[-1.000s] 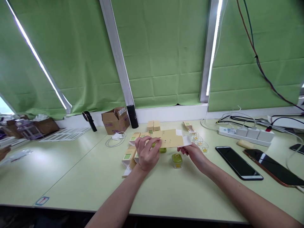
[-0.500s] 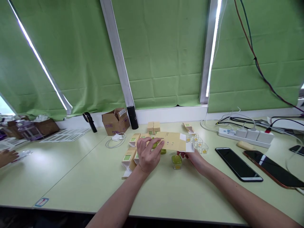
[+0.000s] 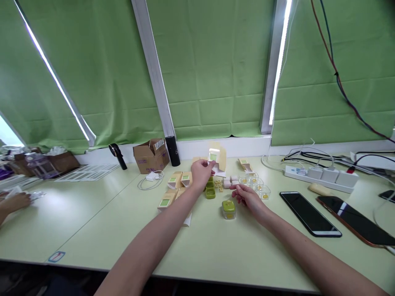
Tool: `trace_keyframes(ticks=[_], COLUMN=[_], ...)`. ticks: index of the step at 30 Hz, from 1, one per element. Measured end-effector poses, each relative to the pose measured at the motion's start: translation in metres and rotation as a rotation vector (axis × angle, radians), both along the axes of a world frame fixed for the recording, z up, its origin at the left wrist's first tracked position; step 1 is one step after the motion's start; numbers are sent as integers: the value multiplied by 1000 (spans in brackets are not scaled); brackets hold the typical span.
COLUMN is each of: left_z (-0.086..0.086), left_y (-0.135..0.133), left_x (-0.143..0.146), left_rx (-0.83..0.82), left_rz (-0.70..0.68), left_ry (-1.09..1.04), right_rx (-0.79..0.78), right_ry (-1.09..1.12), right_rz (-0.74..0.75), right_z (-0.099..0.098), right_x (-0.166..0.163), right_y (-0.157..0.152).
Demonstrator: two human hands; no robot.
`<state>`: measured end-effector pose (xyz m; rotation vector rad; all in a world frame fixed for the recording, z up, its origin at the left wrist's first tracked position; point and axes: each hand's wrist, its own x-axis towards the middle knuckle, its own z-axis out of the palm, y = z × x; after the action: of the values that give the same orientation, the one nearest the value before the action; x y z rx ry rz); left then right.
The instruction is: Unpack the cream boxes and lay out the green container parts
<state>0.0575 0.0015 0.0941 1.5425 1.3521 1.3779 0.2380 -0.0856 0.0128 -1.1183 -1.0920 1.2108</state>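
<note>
My left hand (image 3: pixel 201 173) is closed on a small tan cardboard box (image 3: pixel 222 159) with a window cut in its face, lifted above the table and partly unfolded. My right hand (image 3: pixel 250 200) hovers with loosely bent fingers apart and nothing visible in them. Just left of it stands a clear square container with a green lid (image 3: pixel 228 209). Beneath my left hand lie green square lids (image 3: pixel 210 193), with small yellow cubes (image 3: pixel 219 185) beside them. White cylinders (image 3: pixel 231 182) and clear cups with yellow bits (image 3: pixel 258 186) are grouped beyond my right fingers.
Several tan boxes (image 3: pixel 166 199) with green windows lie left of centre, partly behind my left arm. A brown carton (image 3: pixel 151 156) and a black cylinder (image 3: pixel 172 151) stand at the back. Phones (image 3: pixel 309 213) and a power strip (image 3: pixel 321 177) lie right. Another person's hand (image 3: pixel 17 201) works far left.
The tan box has swung from flat in front of both hands to upright and farther back in my left hand. My right hand has let go of it. The green-lidded container stays put.
</note>
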Motion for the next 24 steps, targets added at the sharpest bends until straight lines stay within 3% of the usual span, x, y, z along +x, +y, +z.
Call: trace_keyframes(ticks=[5,11,17,24], left_z=[-2,-23,-47,-60], left_y=[52,90,108,110], left_x=[43,76,95,97], left_rx=[-127,-282,-357,-207], left_rz=[48,141,138,66], left_ry=[2,81,186,309], right_rx=[3,14,0,-9], right_ry=[15,26,61,62], right_rz=[-1,-29,21,8], right_z=[3,9,6,2], right_x=[3,4,2,0], right_y=[1,0,4,9])
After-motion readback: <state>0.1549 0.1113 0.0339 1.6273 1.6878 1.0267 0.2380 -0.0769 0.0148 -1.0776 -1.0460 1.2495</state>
